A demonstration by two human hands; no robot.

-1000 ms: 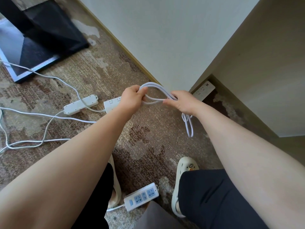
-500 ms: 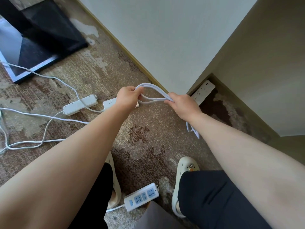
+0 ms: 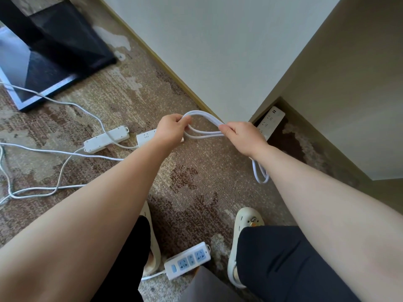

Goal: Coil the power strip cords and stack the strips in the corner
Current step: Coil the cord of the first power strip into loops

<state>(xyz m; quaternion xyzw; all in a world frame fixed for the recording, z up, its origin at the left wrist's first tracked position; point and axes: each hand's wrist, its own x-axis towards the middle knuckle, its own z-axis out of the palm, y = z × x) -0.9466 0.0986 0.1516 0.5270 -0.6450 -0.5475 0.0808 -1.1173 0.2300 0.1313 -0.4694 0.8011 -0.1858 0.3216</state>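
We see a patterned brown carpet (image 3: 192, 177) underfoot, meeting a white wall (image 3: 218, 51) along a thin yellowish baseboard (image 3: 165, 68). A dark flat stand base (image 3: 50, 62) lies at the upper left. We also see cream slippers (image 3: 244, 240), one with a small duck charm (image 3: 253, 222), and dark trousers (image 3: 290, 264).

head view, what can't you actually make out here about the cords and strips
- Head view: the strip behind the left hand is mostly covered by that hand and wrist.
- Loops hanging below the right hand: upper part hidden by the forearm.
- Loose cords run off the left edge; their plugs are out of view.
- Corner strip: near end behind the right hand.
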